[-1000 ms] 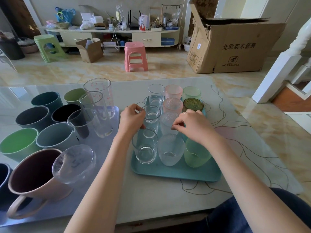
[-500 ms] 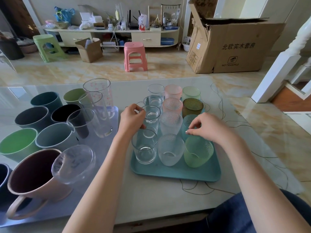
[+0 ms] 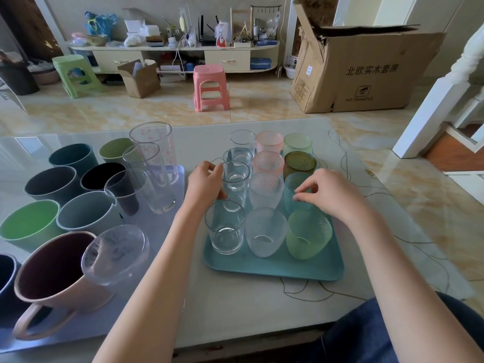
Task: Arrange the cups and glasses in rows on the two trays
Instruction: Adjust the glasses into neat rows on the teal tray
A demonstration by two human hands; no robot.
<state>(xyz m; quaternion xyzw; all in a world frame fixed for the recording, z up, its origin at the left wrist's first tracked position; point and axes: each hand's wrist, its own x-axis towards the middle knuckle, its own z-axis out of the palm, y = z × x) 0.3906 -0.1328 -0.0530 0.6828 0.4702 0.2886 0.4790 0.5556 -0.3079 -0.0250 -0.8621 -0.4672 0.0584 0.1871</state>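
Teal tray (image 3: 272, 268) on the bench now carries twelve glasses in three rows, and the right hand (image 3: 330, 195) has moved from the middle row to the right one, where its curled fingers pinch the rim of the teal glass (image 3: 294, 184). The left hand (image 3: 204, 183) still grips a clear glass (image 3: 235, 176) in the left row. The rows look almost straight, so probably only small corrections remain here.

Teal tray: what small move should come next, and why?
Probably nudge the teal glass that the right hand pinches by its rim back into line behind the green glass. The left hand already steadies a clear glass, and the teal tray otherwise holds three tidy rows.
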